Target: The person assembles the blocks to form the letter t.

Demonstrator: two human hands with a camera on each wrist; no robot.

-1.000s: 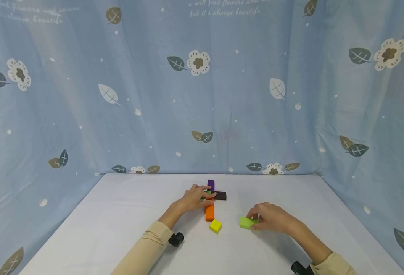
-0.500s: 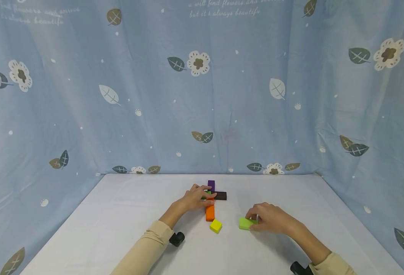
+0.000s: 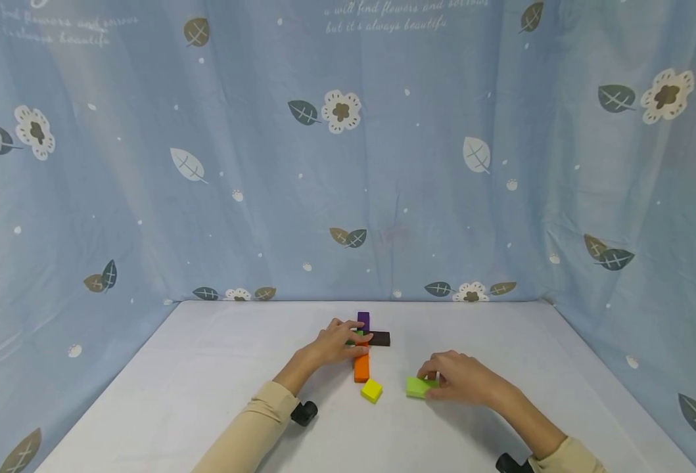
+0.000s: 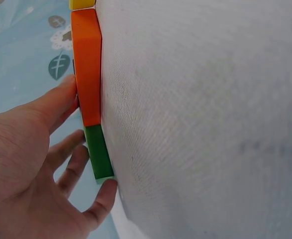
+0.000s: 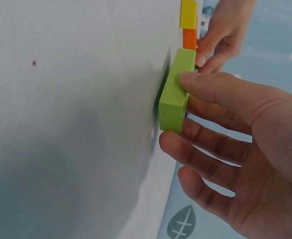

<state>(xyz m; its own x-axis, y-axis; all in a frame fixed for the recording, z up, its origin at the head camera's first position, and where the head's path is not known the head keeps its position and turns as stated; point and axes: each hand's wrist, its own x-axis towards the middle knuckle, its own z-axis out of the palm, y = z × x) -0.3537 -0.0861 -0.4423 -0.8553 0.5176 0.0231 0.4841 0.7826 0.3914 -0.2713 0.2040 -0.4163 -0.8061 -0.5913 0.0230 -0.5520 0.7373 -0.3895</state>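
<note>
My left hand [image 3: 331,343] rests its spread fingers on a group of blocks lying together on the table. In the left wrist view, its thumb touches the orange block [image 4: 87,74] and other fingers lie by the dark green block [image 4: 100,154]. A purple block [image 3: 363,319] and a dark brown block [image 3: 380,338] show beyond its fingertips; the hand partly hides the group. My right hand [image 3: 468,379] pinches a light green block [image 3: 416,387] between thumb and fingers, right of the group. In the right wrist view, the block's long side [image 5: 178,82] faces the camera.
A yellow block [image 3: 372,390] sits at an angle near the orange block's front end. White cloth [image 3: 223,368] covers the table. A blue patterned curtain [image 3: 418,210] hangs behind the table and along both sides.
My right hand has moved slightly left with the light green block, closer to the yellow one. My left hand has stayed on the block group.
</note>
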